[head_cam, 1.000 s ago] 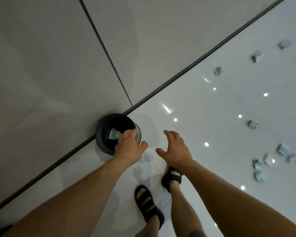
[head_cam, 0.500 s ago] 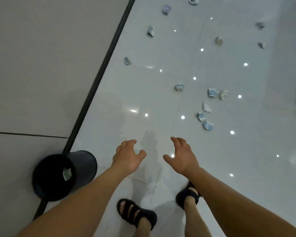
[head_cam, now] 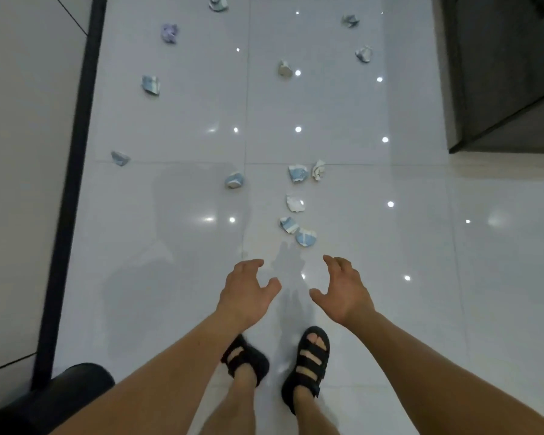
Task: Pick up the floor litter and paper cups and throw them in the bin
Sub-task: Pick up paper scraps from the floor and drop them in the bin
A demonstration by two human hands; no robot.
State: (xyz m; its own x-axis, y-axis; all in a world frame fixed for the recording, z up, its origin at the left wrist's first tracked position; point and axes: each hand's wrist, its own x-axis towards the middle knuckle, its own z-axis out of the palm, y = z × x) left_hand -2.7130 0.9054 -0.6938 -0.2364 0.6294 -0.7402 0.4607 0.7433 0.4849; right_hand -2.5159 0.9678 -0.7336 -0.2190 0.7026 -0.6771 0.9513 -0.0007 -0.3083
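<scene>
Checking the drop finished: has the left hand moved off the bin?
Yes. The left hand, earlier over the mouth of the bin, is now away from it, out over the floor.

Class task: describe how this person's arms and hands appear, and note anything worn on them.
The left forearm and right forearm are bare, with no sleeves in view. The left hand and right hand wear no gloves, and no watch, ring or bracelet shows. The only clothing visible is a pair of black strapped sandals on the feet.
</scene>
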